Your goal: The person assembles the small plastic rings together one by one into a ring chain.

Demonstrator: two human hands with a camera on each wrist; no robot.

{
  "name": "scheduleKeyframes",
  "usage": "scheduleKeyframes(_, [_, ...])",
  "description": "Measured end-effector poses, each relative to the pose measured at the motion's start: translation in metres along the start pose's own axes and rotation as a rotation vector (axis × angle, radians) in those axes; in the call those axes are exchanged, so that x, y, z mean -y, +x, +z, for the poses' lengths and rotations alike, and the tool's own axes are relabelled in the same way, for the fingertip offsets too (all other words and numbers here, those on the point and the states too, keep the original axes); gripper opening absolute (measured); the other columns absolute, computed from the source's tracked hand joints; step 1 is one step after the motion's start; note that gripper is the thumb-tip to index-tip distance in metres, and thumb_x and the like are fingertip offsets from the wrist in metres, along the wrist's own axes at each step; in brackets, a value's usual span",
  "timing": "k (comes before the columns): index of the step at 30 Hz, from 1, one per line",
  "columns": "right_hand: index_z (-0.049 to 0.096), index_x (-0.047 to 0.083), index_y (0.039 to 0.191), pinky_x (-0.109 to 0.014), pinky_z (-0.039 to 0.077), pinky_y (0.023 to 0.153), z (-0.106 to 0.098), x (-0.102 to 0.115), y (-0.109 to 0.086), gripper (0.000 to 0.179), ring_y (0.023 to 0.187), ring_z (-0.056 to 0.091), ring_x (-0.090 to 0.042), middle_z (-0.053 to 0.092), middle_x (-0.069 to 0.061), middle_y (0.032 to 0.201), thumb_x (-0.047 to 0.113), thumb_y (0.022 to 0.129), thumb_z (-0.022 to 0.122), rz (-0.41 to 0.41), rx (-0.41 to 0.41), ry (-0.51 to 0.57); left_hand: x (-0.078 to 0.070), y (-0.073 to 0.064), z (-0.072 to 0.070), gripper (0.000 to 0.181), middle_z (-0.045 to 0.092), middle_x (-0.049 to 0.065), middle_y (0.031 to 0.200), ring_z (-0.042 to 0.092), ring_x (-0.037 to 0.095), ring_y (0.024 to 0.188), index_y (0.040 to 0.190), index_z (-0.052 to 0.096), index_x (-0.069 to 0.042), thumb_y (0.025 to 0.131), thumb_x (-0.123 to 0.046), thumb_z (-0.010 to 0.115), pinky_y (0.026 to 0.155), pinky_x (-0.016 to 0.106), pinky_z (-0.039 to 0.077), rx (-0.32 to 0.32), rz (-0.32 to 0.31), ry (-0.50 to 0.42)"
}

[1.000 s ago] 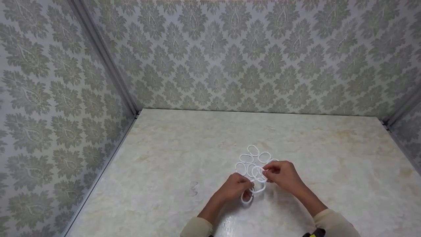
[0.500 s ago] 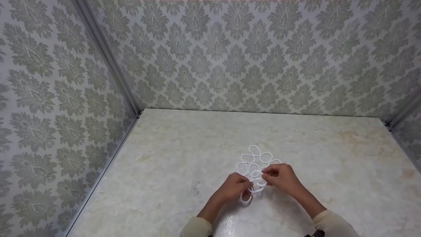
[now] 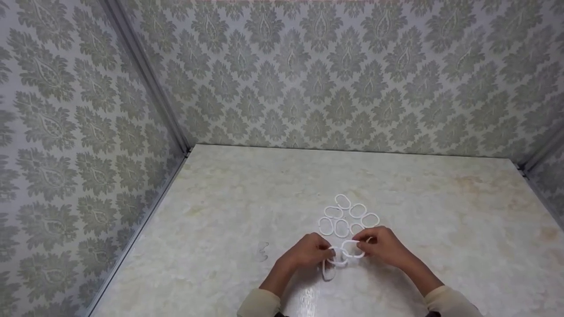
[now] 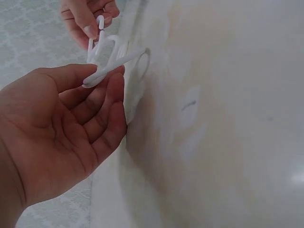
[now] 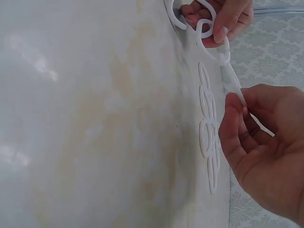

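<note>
White oval plastic curtain rings, some with a visible gap, are linked between the two hands low in the head view. My left hand (image 3: 306, 252) pinches a curtain ring (image 3: 338, 263) between thumb and fingers. Another ring (image 3: 324, 272) hangs below that hand, its lower end close over the table. My right hand (image 3: 382, 243) pinches the end of a further ring (image 5: 233, 80), which runs through the ring at the left hand. In the left wrist view, a held ring (image 4: 124, 59) sticks out past the left fingertips.
Several loose curtain rings (image 3: 326, 217) lie flat in a cluster just beyond the hands. The pale marbled table (image 3: 246, 198) meets patterned walls (image 3: 291, 79) at the back and left. A faint dark squiggle (image 3: 264, 251) marks the tabletop left of the hands.
The right hand has come down toward me with its ring, which overlapped the loose ones and now links with the left hand's ring. The hanging ring has turned. The loose rings show more fully.
</note>
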State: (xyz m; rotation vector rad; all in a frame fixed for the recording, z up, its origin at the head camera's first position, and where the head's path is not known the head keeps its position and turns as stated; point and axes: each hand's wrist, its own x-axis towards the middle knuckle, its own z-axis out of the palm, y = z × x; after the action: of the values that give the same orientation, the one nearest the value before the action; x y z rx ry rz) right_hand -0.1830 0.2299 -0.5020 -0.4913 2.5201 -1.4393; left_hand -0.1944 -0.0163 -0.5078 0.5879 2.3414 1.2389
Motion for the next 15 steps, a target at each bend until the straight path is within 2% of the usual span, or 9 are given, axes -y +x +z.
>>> scheduleKeyframes(2, [0.074,-0.006,0.105,-0.019,0.053,0.063,-0.0007,-0.0025,-0.0015,0.017,0.072,0.059,0.002,0.073,-0.02,0.095,0.004,0.091,0.069,-0.01,-0.004,-0.022,-0.0016,-0.0003,-0.0002,0.02,0.06,-0.004,0.06,0.047,0.003,0.052,0.085,0.078,-0.001,0.094,-0.013,0.066,0.052,0.016,0.036,-0.007,0.004,0.067])
scheduleKeyframes(5, [0.075,-0.004,0.102,-0.017,0.05,0.066,-0.0007,-0.0046,-0.0031,0.015,0.074,0.057,0.003,0.073,-0.018,0.094,0.004,0.09,0.071,0.0,-0.013,-0.041,-0.0036,-0.0005,0.0006,0.016,0.053,-0.009,0.057,0.044,0.003,0.05,0.081,0.078,-0.003,0.091,-0.012,0.069,0.051,0.017,0.034,-0.026,-0.008,0.139])
scheduleKeyframes(9, [0.075,-0.002,0.1,-0.016,0.049,0.068,-0.0002,-0.0064,-0.0044,0.013,0.076,0.056,0.003,0.074,-0.016,0.093,0.005,0.09,0.072,0.026,-0.021,-0.05,-0.0063,-0.001,0.0012,0.011,0.051,-0.01,0.057,0.042,0.005,0.054,0.079,0.078,-0.005,0.085,-0.014,0.078,0.053,0.018,0.032,-0.037,-0.048,0.16])
scheduleKeyframes(13, [0.075,-0.003,0.1,-0.016,0.048,0.07,-0.0011,-0.0074,-0.0056,0.013,0.077,0.055,0.004,0.074,-0.015,0.093,0.005,0.09,0.073,0.021,-0.031,-0.033,-0.0096,-0.001,-0.0003,0.015,0.061,-0.007,0.063,0.046,0.007,0.058,0.082,0.08,-0.006,0.082,-0.02,0.083,0.056,0.02,0.037,-0.069,-0.091,0.136])
scheduleKeyframes(15, [0.075,-0.003,0.1,-0.015,0.048,0.07,-0.0017,-0.0072,-0.0063,0.013,0.077,0.056,0.004,0.074,-0.016,0.093,0.005,0.09,0.073,0.014,-0.037,-0.02,-0.0103,0.0009,0.0008,0.016,0.069,-0.003,0.071,0.051,0.006,0.063,0.087,0.08,-0.006,0.084,-0.021,0.082,0.059,0.021,0.043,-0.106,-0.088,0.121])
